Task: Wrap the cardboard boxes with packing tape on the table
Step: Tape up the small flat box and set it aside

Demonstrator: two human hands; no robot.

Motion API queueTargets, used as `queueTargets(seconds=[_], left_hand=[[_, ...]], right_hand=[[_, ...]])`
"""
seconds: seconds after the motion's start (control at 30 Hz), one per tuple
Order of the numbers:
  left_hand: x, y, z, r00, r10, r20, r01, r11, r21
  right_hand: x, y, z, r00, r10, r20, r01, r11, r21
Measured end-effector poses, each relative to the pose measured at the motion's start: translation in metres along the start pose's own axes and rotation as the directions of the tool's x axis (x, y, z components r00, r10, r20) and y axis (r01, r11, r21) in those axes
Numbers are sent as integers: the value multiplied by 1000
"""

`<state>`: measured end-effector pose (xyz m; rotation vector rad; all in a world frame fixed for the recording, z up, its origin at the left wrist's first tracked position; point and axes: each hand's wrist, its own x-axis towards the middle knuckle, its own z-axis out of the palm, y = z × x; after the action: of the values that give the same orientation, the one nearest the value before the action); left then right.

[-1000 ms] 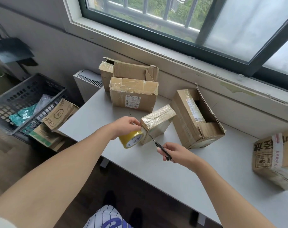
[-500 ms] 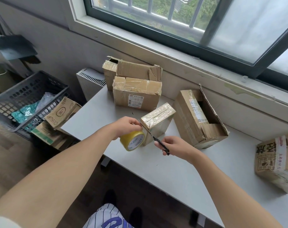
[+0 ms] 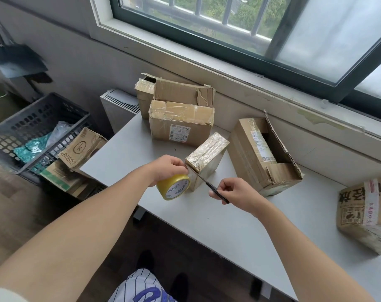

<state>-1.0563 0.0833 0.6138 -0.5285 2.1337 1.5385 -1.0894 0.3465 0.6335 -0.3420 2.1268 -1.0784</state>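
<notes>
**Desk:** Which box are you on, and where is it?

**Operator:** The small box (image 3: pixel 204 160), standing on its narrow side near the front edge of the table (image 3: pixel 228 232). Its top is shiny with tape, so I judge this one is nearly wrapped.

**Desk:** What's each hand doing?

**Operator:** My left hand (image 3: pixel 167 168) is curled over the yellow tape roll (image 3: pixel 174 186) and holds it just beside the box's near corner. I keep it that close so the strip between roll and box is short and taut. My right hand (image 3: pixel 235 192) pinches the handles of the scissors (image 3: pixel 211 187), with the blade angled up so the tip meets that same corner. I can't tell whether the blades are parted, and the strip is too clear to make out.

**Desk:** Why stand the box on edge?

**Operator:** I think it puts the taped corner toward me, where both hands can reach it.

**Desk:** And the other boxes?

**Operator:** The open box (image 3: pixel 261 153) lies just right of the small one with its flaps loose. I'd take that one next. Two taped boxes (image 3: pixel 181 123) stand at the back by the wall.
</notes>
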Motion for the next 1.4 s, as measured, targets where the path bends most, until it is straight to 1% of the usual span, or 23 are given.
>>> queueTargets(seconds=[0.13,0.17,0.2,0.27,0.3,0.37,0.4,0.43,0.5,0.63,0.7,0.77,0.8,0.9,0.97,1.03,1.13,1.23,1.27,1.3,1.33,1.37,1.4], left_hand=[[1,2,2,1000,-20,-12,19,998,-58],[-1,3,1,1000,-28,-8,28,998,-48],[-2,2,1,1000,-29,11,29,1000,3],[-3,-4,4,999,-25,38,21,994,103],[-4,-10,7,1000,-15,11,14,997,73],[-7,-17,11,998,-6,-63,-2,993,-118],[-7,-19,12,998,6,-68,-17,986,-164],[-6,-22,13,999,21,-49,-27,991,-133],[-7,-24,15,999,41,29,-41,999,1],[-6,-21,17,995,65,76,-81,971,225],[-6,-14,20,992,77,101,-103,953,286],[-6,-10,20,990,73,118,-109,938,328],[-6,-8,20,990,71,123,-110,932,347],[-4,-11,19,991,66,113,-103,925,365],[-3,-12,19,992,67,103,-98,935,340],[-3,-13,20,992,68,105,-99,941,324],[-3,-12,23,992,67,106,-98,940,327],[-2,-12,25,993,64,97,-92,941,325],[-2,-11,25,994,61,90,-87,942,323],[-1,-11,24,995,58,84,-82,944,320],[0,-10,24,995,57,78,-79,946,315],[0,-9,24,996,55,71,-74,948,309],[0,-8,24,996,53,65,-70,951,302]], right_hand=[[1,1,-2,1000,-8,1,8,1000,-4],[1,0,-2,1000,-16,-6,16,1000,0],[2,0,-2,999,-23,-31,24,999,30],[5,-2,-8,993,-41,-115,56,990,129],[7,-4,-13,990,-53,-133,72,987,144],[7,-7,-20,994,-59,-94,64,997,51],[5,-6,-21,998,-43,-53,43,999,0],[4,-2,-18,1000,-20,-3,20,999,-34],[0,12,-11,997,29,78,-24,997,-68],[0,33,-3,990,83,116,-72,993,-89],[3,37,-1,986,122,111,-102,980,-173],[6,43,1,981,183,70,-155,941,-300],[8,48,2,978,207,33,-179,907,-380],[9,68,6,968,231,-97,-241,760,-604],[7,83,10,954,263,-143,-291,703,-649],[7,96,14,941,313,-130,-317,673,-668],[14,107,19,943,309,-126,-309,665,-680],[20,95,17,956,229,-184,-293,690,-661],[20,84,15,964,144,-224,-259,704,-661],[19,71,12,956,-3,-293,-197,733,-651],[15,55,9,902,-203,-381,-92,771,-630],[10,36,6,778,-427,-461,54,777,-627],[6,15,4,604,-613,-510,189,731,-655]])
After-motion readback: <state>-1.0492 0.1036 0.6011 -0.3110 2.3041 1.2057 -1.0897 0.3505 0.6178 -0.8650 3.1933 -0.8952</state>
